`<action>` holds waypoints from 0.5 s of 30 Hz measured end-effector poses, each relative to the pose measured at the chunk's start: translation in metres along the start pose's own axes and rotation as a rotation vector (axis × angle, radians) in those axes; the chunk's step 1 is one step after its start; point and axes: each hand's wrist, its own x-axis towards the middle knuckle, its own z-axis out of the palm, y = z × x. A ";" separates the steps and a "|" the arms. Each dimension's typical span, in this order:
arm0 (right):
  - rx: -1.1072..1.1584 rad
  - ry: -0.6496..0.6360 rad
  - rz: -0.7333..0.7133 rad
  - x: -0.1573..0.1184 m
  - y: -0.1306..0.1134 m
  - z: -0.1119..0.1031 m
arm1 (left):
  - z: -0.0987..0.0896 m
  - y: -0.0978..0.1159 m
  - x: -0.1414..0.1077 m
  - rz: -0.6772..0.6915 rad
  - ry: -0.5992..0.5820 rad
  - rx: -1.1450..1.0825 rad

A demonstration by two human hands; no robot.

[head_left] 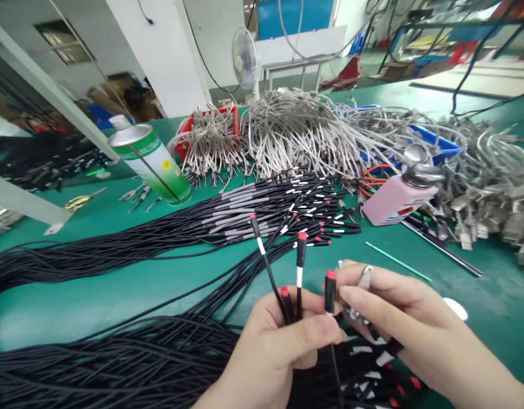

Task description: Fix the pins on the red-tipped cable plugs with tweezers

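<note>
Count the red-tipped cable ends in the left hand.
4: a thin leftmost end, a low end beside it, a middle end, and a rightmost end nearest the right hand. Some may be hidden.

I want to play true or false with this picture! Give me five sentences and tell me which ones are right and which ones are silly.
1. The left hand holds black cables with red tips. True.
2. The tabletop is bright yellow. False: the tabletop is green.
3. A fan stands beyond the tabletop. True.
4. The pink bottle is left of the green-and-white can. False: the pink bottle is to the right of the green-and-white can in the picture.
5. A red bin is piled with pale cables. True.
</note>
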 end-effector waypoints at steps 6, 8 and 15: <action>0.328 -0.095 0.154 0.002 0.000 0.008 | -0.001 -0.004 0.002 0.019 -0.012 -0.006; 0.342 -0.110 0.140 0.003 -0.001 0.009 | -0.001 -0.004 0.003 0.036 -0.050 0.001; 0.391 -0.126 0.135 0.002 0.002 0.008 | 0.002 -0.002 0.004 0.030 0.034 -0.001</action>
